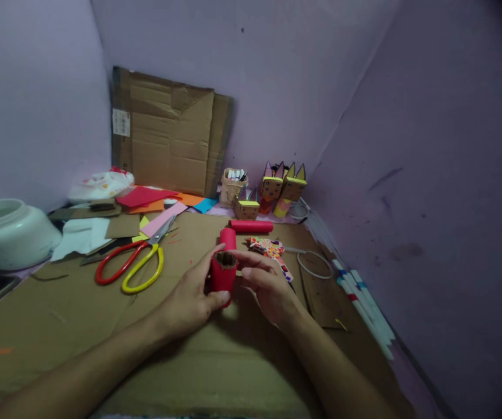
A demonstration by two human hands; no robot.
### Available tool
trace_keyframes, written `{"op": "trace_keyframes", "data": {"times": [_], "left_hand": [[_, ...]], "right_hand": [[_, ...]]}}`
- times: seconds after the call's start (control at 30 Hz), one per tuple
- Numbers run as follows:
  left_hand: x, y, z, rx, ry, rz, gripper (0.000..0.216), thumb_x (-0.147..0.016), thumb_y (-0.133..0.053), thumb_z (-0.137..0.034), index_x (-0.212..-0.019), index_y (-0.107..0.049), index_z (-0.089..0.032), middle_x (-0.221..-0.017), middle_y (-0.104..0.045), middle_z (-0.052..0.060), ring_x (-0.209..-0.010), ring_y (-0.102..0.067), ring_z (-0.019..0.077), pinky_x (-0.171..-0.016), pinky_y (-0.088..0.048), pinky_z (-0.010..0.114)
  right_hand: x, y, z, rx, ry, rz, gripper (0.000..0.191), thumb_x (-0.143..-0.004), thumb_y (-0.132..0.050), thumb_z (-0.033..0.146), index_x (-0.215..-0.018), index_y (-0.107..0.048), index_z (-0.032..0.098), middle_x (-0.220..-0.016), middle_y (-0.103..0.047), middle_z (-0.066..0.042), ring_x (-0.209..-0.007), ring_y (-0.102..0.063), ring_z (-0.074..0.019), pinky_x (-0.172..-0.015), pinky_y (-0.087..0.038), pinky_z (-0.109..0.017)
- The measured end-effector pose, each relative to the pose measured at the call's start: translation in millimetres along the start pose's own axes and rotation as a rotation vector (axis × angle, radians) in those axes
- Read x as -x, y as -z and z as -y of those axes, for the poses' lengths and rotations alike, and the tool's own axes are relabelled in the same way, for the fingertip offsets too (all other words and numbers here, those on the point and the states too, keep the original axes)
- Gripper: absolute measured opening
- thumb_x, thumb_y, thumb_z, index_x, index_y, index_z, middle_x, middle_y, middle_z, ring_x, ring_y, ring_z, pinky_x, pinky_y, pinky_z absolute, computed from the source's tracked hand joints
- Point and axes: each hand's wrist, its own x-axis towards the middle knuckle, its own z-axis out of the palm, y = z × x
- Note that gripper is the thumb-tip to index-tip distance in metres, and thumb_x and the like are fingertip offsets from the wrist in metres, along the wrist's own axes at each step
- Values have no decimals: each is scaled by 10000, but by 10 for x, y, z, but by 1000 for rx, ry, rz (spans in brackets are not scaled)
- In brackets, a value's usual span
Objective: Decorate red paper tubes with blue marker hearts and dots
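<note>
In front of me, my left hand [196, 294] is closed around a short red paper-covered cardboard tube [223, 285], its thumb across the near side. The tube stands tilted with its ragged brown open end facing up toward me. My right hand [268, 285] is at the tube's right side, fingers stretched and slightly curved, the fingertips near the rim; whether they touch it I cannot tell. Just beyond the held tube lies another red tube [228, 238], and a third red tube [251, 226] rests crosswise behind it.
Left are scissors [141, 262] with red and yellow handles, coloured paper [146, 196] and a white pot [10, 233]. Cardboard animal figures [283, 186] and a marker holder [232, 189] stand at the back. White markers [364, 302] line the right edge; a cardboard sheet [167, 134] leans on the wall.
</note>
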Motion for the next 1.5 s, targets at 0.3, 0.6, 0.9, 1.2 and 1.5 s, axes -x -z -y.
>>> {"op": "trace_keyframes", "data": {"times": [0.3, 0.6, 0.9, 1.2, 1.5], "left_hand": [[3, -26, 5, -103, -32, -20, 649, -658, -603, -145, -1295, -481, -174, -1362, -529, 119, -1227, -495, 282, -1057, -358, 444], [5, -29, 52, -221, -39, -26, 703, -719, -610, -154, -1384, -383, -181, -1377, -519, 119, -1271, -467, 271, -1081, -337, 417], [27, -29, 137, -523, -121, -93, 699, -741, -517, -130, -1417, -342, -170, -1399, -491, 129, -1257, -480, 277, -1060, -373, 438], [-6, -23, 51, -474, -32, -98, 597, -730, -575, -210, -1313, -448, -211, -1236, -616, 95, -1104, -578, 286, -954, -440, 438], [-14, -22, -8, -248, -36, -54, 512, -695, -610, -191, -1199, -524, -183, -1128, -663, 70, -970, -617, 225, -848, -473, 344]], "right_hand": [[10, 22, -51, 151, 116, 1, 300, -703, -693, 238, -1000, -734, 242, -976, -741, -50, -902, -666, -221, -868, -503, -404], [16, -4, -46, 218, 114, -49, 298, -667, -692, 234, -963, -728, 247, -939, -738, -40, -842, -661, -206, -798, -506, -369], [21, -80, 8, 247, 138, -95, 300, -600, -662, 193, -889, -729, 231, -869, -733, -16, -813, -648, -198, -807, -499, -354], [17, -51, 17, 89, 41, -50, 436, -617, -600, 172, -1032, -712, 239, -1027, -730, -29, -974, -639, -229, -914, -462, -402], [4, -51, -28, 213, 94, -10, 404, -635, -770, 276, -1032, -698, 251, -1035, -726, -45, -965, -661, -233, -899, -491, -422]]}}
